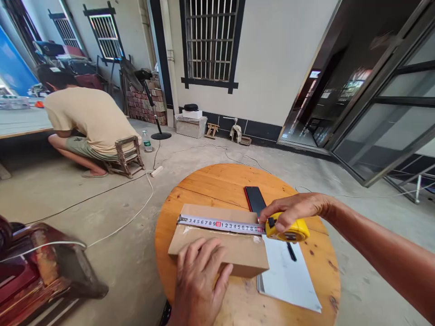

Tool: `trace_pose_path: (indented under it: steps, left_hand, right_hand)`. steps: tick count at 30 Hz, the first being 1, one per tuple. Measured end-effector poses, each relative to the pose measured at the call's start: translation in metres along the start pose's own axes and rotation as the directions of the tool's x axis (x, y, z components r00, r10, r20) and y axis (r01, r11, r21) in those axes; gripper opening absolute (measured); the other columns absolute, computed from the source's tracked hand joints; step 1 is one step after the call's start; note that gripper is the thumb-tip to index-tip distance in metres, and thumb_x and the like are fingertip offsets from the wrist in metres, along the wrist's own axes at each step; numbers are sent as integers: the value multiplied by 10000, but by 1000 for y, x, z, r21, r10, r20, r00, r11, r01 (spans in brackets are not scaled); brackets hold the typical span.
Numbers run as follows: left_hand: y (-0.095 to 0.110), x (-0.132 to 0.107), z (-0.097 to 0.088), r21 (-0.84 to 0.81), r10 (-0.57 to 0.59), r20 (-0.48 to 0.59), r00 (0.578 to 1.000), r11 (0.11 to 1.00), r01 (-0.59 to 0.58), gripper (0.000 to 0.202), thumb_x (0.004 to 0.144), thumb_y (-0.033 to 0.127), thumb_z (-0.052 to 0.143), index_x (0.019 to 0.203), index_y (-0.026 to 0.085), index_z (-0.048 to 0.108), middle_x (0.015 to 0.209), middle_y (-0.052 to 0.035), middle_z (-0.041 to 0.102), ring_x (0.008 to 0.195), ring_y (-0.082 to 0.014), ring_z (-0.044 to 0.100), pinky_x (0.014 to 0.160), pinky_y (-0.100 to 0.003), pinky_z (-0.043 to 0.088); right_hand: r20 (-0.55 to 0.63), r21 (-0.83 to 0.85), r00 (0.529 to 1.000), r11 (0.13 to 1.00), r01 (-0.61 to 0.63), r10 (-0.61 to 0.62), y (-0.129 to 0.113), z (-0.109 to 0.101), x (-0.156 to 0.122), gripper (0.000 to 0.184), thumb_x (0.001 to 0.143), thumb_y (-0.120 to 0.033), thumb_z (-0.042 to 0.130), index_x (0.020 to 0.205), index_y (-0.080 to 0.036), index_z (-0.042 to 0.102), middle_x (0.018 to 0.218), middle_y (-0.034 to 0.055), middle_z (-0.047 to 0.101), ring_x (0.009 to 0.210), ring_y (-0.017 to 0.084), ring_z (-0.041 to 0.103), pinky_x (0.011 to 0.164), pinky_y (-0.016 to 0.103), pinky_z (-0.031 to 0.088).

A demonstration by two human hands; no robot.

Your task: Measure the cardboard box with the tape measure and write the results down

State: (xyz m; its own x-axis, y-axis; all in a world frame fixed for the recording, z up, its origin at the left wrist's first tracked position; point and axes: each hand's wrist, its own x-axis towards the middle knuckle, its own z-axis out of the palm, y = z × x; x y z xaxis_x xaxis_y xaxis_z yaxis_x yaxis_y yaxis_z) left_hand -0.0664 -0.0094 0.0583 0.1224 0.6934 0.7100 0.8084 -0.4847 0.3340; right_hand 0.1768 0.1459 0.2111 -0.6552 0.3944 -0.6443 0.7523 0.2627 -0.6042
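Note:
A flat cardboard box [238, 251] lies on a round wooden table [217, 183]. My left hand [199, 283] rests flat on the box's near edge, fingers spread. My right hand [292, 210] grips a yellow tape measure [288, 231] at the box's right end. Its steel blade [217, 223] is pulled out leftward across the box top, hooked at the left edge. A dark phone [254, 199] lies just behind the tape. A white sheet on a clipboard [288, 278] with a black pen [291, 251] sits right of the box.
A person in a tan shirt [88, 120] squats on a low wooden stool [127, 156] at the back left. Cables [136, 213] run over the concrete floor. A dark red object [41, 271] stands at the near left. A glass door [384, 104] stands open on the right.

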Motion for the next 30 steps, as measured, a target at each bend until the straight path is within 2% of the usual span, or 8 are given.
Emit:
trace_pose_path:
  steps: [8,14,19,22,25,27,28,30]
  left_hand:
    - [-6,-3,0,57,55,4,998,997,-56,205,878,214,638,1080,244,650,1127,-23,686,1027,-248,555,893,-380,376]
    - [-6,-3,1,68,75,1,997,995,-75,208,877,213,639,1083,239,651,1120,-23,689,1021,-242,560,890,-373,378]
    - [-7,-3,2,76,69,-3,998,995,-68,204,880,230,631,1082,244,655,1121,-27,690,1016,-248,564,884,-379,381]
    - [-6,-5,4,75,61,-21,998,995,-59,194,882,232,628,1073,239,659,1121,-36,691,1013,-251,570,889,-387,382]
    - [0,-4,7,73,40,-87,995,997,-33,174,894,223,615,1060,221,663,1102,-48,697,1003,-253,577,899,-403,375]
    - [5,-1,10,61,-1,-143,990,998,10,144,911,212,586,1030,208,667,1073,-56,703,991,-253,582,902,-413,369]
    - [8,1,12,57,-27,-163,986,998,37,134,918,207,574,1012,204,668,1058,-58,704,985,-253,585,899,-415,369]
    - [12,7,15,62,-76,-191,979,994,89,126,924,200,561,988,202,670,1033,-59,704,975,-253,589,889,-418,372]
  right_hand:
    - [-20,58,1000,998,15,-14,28,-2,-4,580,679,-447,642,1172,-146,688,1158,65,666,1125,290,558,941,345,442]
    - [7,155,1000,988,-11,10,38,0,-1,602,678,-433,650,1204,-140,660,1041,62,690,946,246,630,815,329,493]
    - [-37,110,999,994,1,3,39,0,0,564,660,-410,669,1169,-169,697,1152,60,676,1096,283,581,965,370,419]
    - [-102,117,995,993,-2,14,38,2,-8,527,662,-397,671,1153,-210,715,1155,49,676,1115,292,573,974,380,418]
    - [-190,238,982,970,48,-2,34,18,-20,533,637,-397,694,1137,-211,719,1113,56,679,1040,280,610,885,341,471]
    - [-232,386,972,915,114,-23,29,41,-27,551,625,-414,725,1133,-201,702,1079,66,676,949,260,645,801,312,501]
    - [-307,493,952,856,158,1,25,56,-29,525,693,-442,688,1165,-213,670,1081,69,667,903,242,659,774,309,510]
    - [-327,687,945,689,232,7,20,91,-29,536,709,-559,675,1133,-236,623,925,53,666,739,224,669,661,324,533]
